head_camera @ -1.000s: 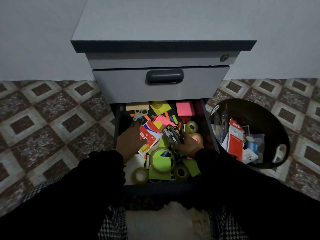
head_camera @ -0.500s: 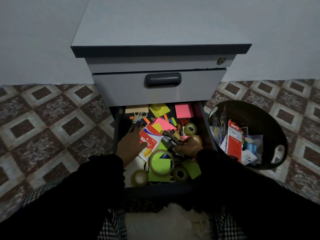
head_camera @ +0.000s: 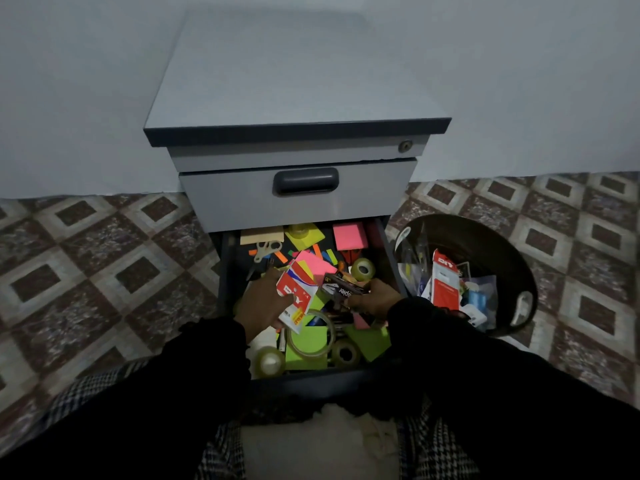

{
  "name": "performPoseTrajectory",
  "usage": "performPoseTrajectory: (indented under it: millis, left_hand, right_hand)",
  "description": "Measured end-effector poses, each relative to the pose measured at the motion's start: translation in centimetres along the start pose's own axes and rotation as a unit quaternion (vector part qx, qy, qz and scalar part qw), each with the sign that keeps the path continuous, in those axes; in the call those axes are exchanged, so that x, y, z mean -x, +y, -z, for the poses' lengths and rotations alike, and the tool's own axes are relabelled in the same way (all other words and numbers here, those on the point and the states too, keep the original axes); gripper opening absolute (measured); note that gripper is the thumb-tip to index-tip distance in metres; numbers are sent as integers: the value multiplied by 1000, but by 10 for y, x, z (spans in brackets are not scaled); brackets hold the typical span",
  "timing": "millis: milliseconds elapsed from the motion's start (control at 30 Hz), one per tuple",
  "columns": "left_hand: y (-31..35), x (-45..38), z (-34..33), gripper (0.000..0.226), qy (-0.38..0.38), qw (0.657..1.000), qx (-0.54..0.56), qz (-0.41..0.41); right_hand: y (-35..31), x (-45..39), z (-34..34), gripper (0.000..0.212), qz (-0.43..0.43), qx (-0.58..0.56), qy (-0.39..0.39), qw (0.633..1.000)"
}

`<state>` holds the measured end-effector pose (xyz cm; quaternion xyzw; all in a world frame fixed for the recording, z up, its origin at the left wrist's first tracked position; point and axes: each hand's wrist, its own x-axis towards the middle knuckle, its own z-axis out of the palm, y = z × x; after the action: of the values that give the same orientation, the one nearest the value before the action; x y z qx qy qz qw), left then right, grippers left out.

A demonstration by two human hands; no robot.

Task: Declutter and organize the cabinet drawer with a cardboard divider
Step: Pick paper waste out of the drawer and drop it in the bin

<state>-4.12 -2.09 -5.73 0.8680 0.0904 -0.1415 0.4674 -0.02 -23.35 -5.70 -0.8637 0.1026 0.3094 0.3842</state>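
Observation:
The bottom drawer (head_camera: 225,271) of a grey cabinet (head_camera: 294,77) is pulled out and crammed with stationery. My left hand (head_camera: 260,301) grips a red and white packet (head_camera: 298,296) lifted off the clutter. My right hand (head_camera: 375,301) holds a black stapler box (head_camera: 343,289) just right of the packet. Around them lie pink sticky notes (head_camera: 349,236), green and yellow sticky notes (head_camera: 306,344), several tape rolls (head_camera: 362,269) and white-handled scissors (head_camera: 266,249). No cardboard divider shows.
A dark round bin (head_camera: 519,271) stands on the tiled floor right of the drawer, holding a red packet (head_camera: 446,284) and plastic wrappers. The closed upper drawer with its dark handle (head_camera: 305,180) overhangs the drawer's back. My lap lies under the drawer's front edge.
My left hand has lifted the red and white packet higher off the pile. My right hand has raised the stapler box. The view has tilted down a little.

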Motion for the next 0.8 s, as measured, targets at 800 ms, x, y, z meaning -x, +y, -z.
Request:
performPoseTrajectory:
  millis: [800]
  left_hand:
    - [175, -49, -146, 26, -64, 995, -10, -82]
  right_hand:
    - [77, 43, 195, 43, -92, -20, 165, 982]
